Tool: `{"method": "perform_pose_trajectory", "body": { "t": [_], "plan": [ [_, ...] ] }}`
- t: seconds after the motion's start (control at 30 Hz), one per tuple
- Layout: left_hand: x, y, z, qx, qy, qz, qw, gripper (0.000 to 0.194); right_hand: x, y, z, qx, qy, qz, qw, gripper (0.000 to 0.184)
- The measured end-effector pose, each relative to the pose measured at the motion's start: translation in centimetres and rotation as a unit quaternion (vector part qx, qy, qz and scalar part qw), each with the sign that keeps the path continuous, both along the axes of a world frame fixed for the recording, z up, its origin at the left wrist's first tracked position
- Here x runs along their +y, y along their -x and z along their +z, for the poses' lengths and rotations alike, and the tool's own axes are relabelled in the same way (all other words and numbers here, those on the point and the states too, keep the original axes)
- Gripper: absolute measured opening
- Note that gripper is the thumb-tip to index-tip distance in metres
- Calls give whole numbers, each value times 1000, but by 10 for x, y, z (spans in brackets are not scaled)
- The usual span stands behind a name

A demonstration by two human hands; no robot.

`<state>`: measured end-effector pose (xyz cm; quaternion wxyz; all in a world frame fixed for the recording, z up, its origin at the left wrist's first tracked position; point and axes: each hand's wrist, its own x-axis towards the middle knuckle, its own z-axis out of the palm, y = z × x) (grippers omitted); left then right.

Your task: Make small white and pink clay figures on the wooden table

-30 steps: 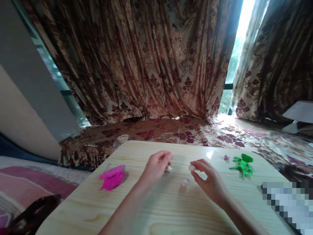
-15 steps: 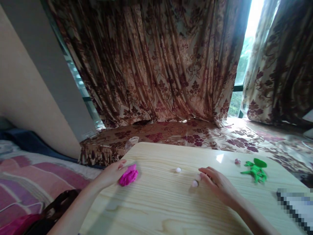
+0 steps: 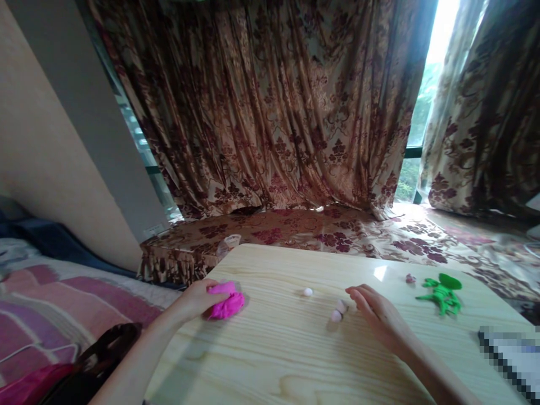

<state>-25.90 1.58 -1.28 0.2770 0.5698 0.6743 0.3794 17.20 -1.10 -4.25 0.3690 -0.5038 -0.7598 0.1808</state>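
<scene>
At the table's left side my left hand [image 3: 201, 299] has its fingers and thumb closed around a bright pink lump that looks like modelling clay [image 3: 228, 304]. My right hand [image 3: 371, 306] hovers over the right half of the table, fingers stretched out and nothing in them. Just left of its fingertips lie two small pale pink lumps [image 3: 336, 316], touching each other. A small white ball [image 3: 307, 292] rests farther left, apart from them. Beyond my right hand is a green figure [image 3: 441, 295] with thin limbs and a flat round piece, beside a small pinkish bit [image 3: 410, 278].
The light wood table [image 3: 270, 349] has rounded corners. A blurred-out flat object [image 3: 512, 360] lies at its right edge. A clear plastic cup [image 3: 229, 245] stands behind the far left corner. Patterned curtains [image 3: 287, 112] hang behind; a striped bed [image 3: 63, 304] is at left.
My left hand has moved right onto the pink clay and closed on it, shifting it slightly. My right hand has drawn back a little, leaving a pale lump against the other one.
</scene>
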Motion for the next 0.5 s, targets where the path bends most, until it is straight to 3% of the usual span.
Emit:
{"method": "perform_pose_trajectory", "body": {
  "t": [0.13,0.27,0.4,0.5],
  "plan": [
    [-2,-24,21,-98,64,-19,993,47,2,-1,3,43,-21,-27,998,34],
    [-7,-84,41,-254,43,-110,960,43,-2,9,11,129,-34,-16,991,29],
    [-11,-164,41,-345,45,-197,916,38,-9,26,19,202,35,35,978,28],
    [-12,-207,35,-387,54,-249,886,42,-10,33,22,266,81,56,959,33]
  ]
}}
